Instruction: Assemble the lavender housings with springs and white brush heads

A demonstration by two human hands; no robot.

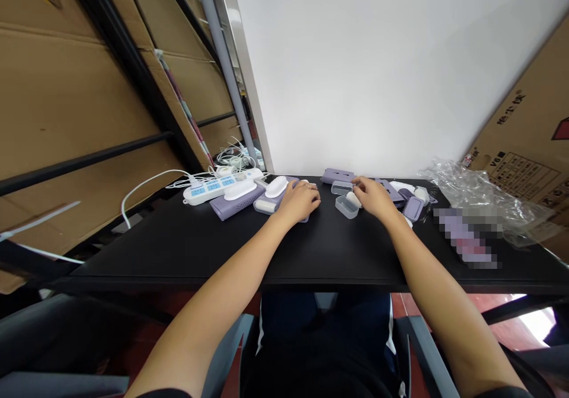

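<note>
My left hand [302, 201] lies palm down over a flat lavender case [278, 202], beside a white oval part [276, 186] and a small white block [264, 205]. My right hand [374, 199] is shut on a small white piece [354, 199], next to a clear plastic tray [347, 206]. Another clear tray [342, 188] and a lavender box [338, 176] lie just beyond it. Further right are lavender and white parts [412, 208]. A longer lavender unit [235, 202] lies left of my left hand.
A white power strip with blue sockets [213, 189] and tangled white cables [233, 158] sit at the black table's [178, 250] left end. Crumpled clear plastic film [480, 199], a pixelated patch [464, 238] and cardboard boxes [524, 125] lie right; a white wall [355, 72] stands behind.
</note>
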